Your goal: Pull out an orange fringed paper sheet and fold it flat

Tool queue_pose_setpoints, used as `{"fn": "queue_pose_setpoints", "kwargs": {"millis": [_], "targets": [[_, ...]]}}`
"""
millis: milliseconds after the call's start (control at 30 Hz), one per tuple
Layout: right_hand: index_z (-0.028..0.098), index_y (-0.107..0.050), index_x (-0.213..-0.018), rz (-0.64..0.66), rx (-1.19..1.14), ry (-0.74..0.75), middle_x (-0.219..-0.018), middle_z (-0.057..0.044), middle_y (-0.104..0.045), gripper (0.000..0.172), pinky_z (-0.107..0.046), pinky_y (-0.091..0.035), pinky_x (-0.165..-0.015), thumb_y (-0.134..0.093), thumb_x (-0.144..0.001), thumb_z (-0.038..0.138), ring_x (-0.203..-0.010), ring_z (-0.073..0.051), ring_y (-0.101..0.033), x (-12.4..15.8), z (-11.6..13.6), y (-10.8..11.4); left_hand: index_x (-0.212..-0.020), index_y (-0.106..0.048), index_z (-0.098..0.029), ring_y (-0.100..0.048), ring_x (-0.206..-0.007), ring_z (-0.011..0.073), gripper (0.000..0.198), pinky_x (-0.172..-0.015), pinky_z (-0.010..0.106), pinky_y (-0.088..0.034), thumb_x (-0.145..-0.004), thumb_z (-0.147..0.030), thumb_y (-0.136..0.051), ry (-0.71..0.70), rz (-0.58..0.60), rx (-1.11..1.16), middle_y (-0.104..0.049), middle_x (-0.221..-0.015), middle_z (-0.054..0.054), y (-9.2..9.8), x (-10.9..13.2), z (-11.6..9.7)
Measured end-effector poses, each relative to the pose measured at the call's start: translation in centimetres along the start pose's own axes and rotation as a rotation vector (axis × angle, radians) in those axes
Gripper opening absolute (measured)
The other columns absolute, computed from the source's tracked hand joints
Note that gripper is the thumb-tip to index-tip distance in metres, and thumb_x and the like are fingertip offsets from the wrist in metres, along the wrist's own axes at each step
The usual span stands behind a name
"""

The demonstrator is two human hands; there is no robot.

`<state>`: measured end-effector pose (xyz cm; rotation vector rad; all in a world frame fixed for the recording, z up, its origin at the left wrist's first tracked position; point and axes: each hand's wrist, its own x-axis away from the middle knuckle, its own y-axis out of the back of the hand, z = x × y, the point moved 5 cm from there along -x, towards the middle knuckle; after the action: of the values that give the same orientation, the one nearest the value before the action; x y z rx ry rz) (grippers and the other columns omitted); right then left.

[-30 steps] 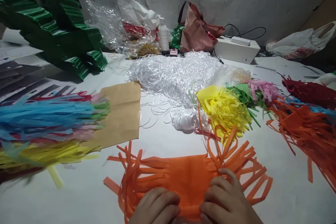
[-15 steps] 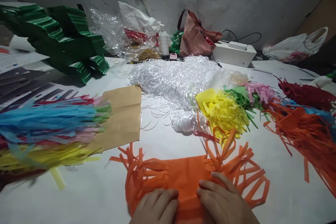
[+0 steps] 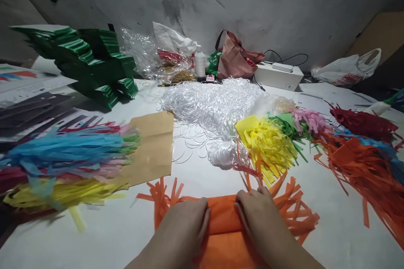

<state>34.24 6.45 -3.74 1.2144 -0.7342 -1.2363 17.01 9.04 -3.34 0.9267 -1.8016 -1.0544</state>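
In the head view, the left hand [image 3: 186, 225] and right hand [image 3: 260, 212] are resting curled along the far edge of the fringed orange paper [image 3: 222, 215], which is lying on the table [image 3: 91, 246]. Can't tell if they're pinching or just pressing, fingertips are hidden. Yellow paper [image 3: 269, 145] is sitting just beyond.

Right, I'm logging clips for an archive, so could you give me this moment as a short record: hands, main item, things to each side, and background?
left hand: fingers curled on the orange paper; grip unclear
right hand: on the same paper, farther right; grip unclear
main item: orange paper, plain middle, fringed at both sides
to the left: brown paper, blue strips
to the right: yellow fringe
beyond: heap of white string
background: white bottle, white box
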Motion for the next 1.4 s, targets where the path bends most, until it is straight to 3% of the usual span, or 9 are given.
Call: {"fn": "queue_pose_setpoints", "kwargs": {"millis": [133,233,367,533,667,767,1033,1133,1400], "targets": [[0.022,-0.056,-0.07,-0.105,0.107,0.06,-0.06,0.0,-0.06,0.026,-0.036,-0.033,-0.07,-0.056,-0.088,0.002,-0.059,-0.023,-0.052,-0.6,0.3,0.4,-0.065,-0.06,-0.021,-0.068,-0.06,0.0262,0.033,-0.052,0.032,-0.027,-0.091,-0.021,-0.039,0.032,0.063,-0.1,-0.073,-0.066,0.011,0.2,-0.8,-0.1],[0.019,-0.062,-0.079,-0.271,0.18,0.114,-0.072,-0.005,-0.066,0.03,-0.04,-0.036,-0.082,-0.043,-0.089,-0.003,-0.073,-0.025,-0.059,-0.2,0.4,1.7,-0.067,-0.063,-0.021,-0.068,-0.059,0.0252,0.03,-0.05,0.031,-0.026,-0.09,-0.024,-0.044,0.007,0.01,-0.095,-0.071,-0.065,0.009,-0.4,-1.0,0.2],[0.016,-0.066,-0.089,-0.435,0.083,0.399,-0.088,-0.007,-0.07,0.038,-0.041,-0.033,-0.102,-0.032,-0.101,0.003,-0.097,-0.023,-0.061,1.6,1.5,2.7,-0.067,-0.062,-0.021,-0.063,-0.052,0.021,0.024,-0.049,0.029,-0.027,-0.088,-0.022,-0.05,-0.03,-0.09,-0.1,-0.065,-0.059,0.004,-1.6,-1.2,0.9],[0.016,-0.068,-0.082,-0.429,0.102,0.574,-0.075,-0.003,-0.066,0.042,-0.042,-0.031,-0.107,-0.032,-0.1,0.002,-0.078,-0.02,-0.058,3.1,2.1,0.9,-0.068,-0.058,-0.022,-0.056,-0.046,0.0189,0.021,-0.046,0.029,-0.028,-0.085,-0.014,-0.05,-0.106,-0.221,-0.148,-0.062,-0.056,0.001,-1.0,-0.4,0.4],[0.018,-0.061,-0.073,-0.39,0.092,0.545,-0.068,-0.001,-0.058,0.043,-0.04,-0.034,-0.102,-0.031,-0.098,0.001,-0.067,-0.018,-0.051,2.8,1.7,0.4,-0.088,-0.064,-0.02,-0.066,-0.074,0.0246,0.02,-0.065,0.035,-0.046,-0.081,-0.006,-0.051,-0.321,-0.542,-0.211,-0.073,-0.082,0.006,1.0,1.5,-1.5],[0.018,-0.056,-0.071,-0.347,0.009,0.495,-0.067,0.001,-0.052,0.045,-0.037,-0.035,-0.098,-0.027,-0.102,0.003,-0.063,-0.016,-0.047,2.5,1.2,0.6,-0.093,-0.066,-0.021,-0.064,-0.095,0.0258,0.021,-0.094,0.045,-0.04,-0.091,-0.01,-0.048,-0.567,-0.775,-0.216,-0.075,-0.099,0.005,0.7,2.9,-2.8],[0.015,-0.066,-0.085,-0.401,0.131,0.513,-0.071,-0.003,-0.059,0.049,-0.042,-0.035,-0.093,-0.021,-0.105,0.01,-0.069,-0.02,-0.05,2.3,1.6,0.5,-0.077,-0.063,-0.02,-0.061,-0.08,0.0204,0.034,-0.097,0.043,-0.039,-0.099,-0.008,-0.04,-0.642,-0.775,-0.149,-0.068,-0.075,0.0,-2.3,2.4,-2.0],[0.016,-0.064,-0.074,-0.395,0.211,0.538,-0.069,-0.003,-0.057,0.049,-0.043,-0.036,-0.094,-0.024,-0.1,0.002,-0.067,-0.02,-0.048,2.5,1.3,0.6,-0.076,-0.064,-0.022,-0.061,-0.081,0.0211,0.038,-0.099,0.044,-0.036,-0.1,-0.01,-0.037,-0.625,-0.746,-0.159,-0.068,-0.073,-0.001,-2.5,2.5,-1.2],[0.015,-0.071,-0.089,-0.42,0.228,0.559,-0.082,-0.005,-0.069,0.039,-0.045,-0.036,-0.106,-0.035,-0.095,0.0,-0.079,-0.021,-0.06,3.5,0.0,1.3,-0.08,-0.066,-0.023,-0.061,-0.092,0.0201,0.037,-0.122,0.044,-0.018,-0.1,-0.013,-0.037,-0.64,-0.674,-0.2,-0.071,-0.082,-0.002,-1.7,2.3,-0.6]]}}
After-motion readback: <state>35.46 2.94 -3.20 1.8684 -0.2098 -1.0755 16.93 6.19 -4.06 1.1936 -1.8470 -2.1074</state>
